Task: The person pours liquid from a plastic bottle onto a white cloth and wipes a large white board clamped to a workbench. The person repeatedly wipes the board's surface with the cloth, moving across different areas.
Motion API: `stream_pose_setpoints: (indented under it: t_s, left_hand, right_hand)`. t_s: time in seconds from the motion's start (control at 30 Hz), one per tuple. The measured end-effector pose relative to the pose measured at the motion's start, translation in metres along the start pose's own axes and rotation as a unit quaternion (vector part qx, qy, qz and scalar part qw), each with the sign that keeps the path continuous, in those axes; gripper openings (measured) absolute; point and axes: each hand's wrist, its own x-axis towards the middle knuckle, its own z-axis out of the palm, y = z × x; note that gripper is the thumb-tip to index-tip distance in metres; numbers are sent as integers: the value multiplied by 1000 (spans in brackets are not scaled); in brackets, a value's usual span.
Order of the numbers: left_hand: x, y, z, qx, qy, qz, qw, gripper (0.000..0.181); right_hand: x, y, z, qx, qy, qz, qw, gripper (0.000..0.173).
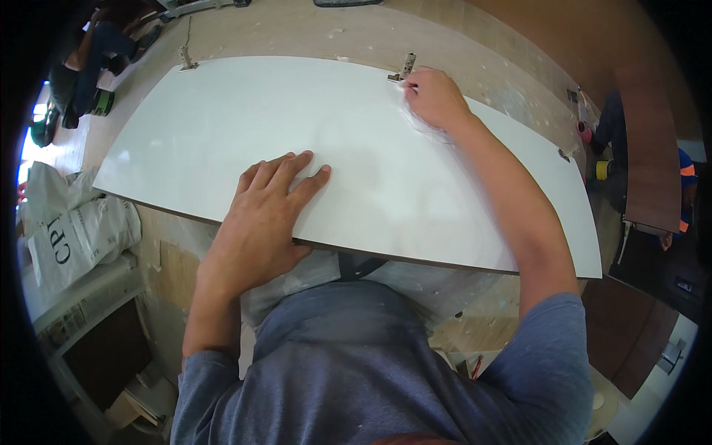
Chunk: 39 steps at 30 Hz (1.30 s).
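Note:
A large white cabinet door panel [356,172] with a dark edge lies across in front of me. My left hand [272,206] rests on its near edge, fingers spread on the white face and thumb at the edge. At the far edge, my right hand [436,100] presses a white cloth [425,125] against the panel, close beside a metal concealed hinge [406,68]. A second hinge [188,60] is fixed at the far left of that edge, and a third [564,155] sits at the right. My right fingertips are partly hidden by the hand.
A person [83,72] is at the upper left near a green can [103,102]. White plastic bags [83,233] lie on the left. At the right, another person [687,189] is beside a brown panel [651,156], with a yellow roll-like object [602,170] nearby.

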Motion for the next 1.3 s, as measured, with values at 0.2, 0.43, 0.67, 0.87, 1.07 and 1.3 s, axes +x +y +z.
stream_pose_setpoints:
  t_s: [0.2, 0.43, 0.67, 0.87, 1.07, 1.3]
  left_hand:
    - [1, -1, 1, 17, -14, 10, 1000, 92]
    - [-1, 0, 5, -8, 4, 2, 1000, 97]
    - [1, 1, 2, 3, -7, 12, 1000, 98]
    - [0, 1, 3, 2, -5, 1, 1000, 101]
    - [1, 3, 0, 5, -7, 8, 1000, 104]
    - [1, 6, 1, 11, -9, -4, 1000, 104]
  right_hand:
    - [9, -24, 16, -51, -4, -20, 999, 26]
    - [-1, -6, -22, -55, -107, 86, 989, 29]
    - [2, -9, -7, -22, -27, 66, 997, 28]
    - [-4, 2, -18, 80, -109, 64, 989, 28]
    - [-2, 0, -24, 79, -85, 52, 992, 30]
    - [-2, 3, -25, 98, -84, 57, 990, 25]
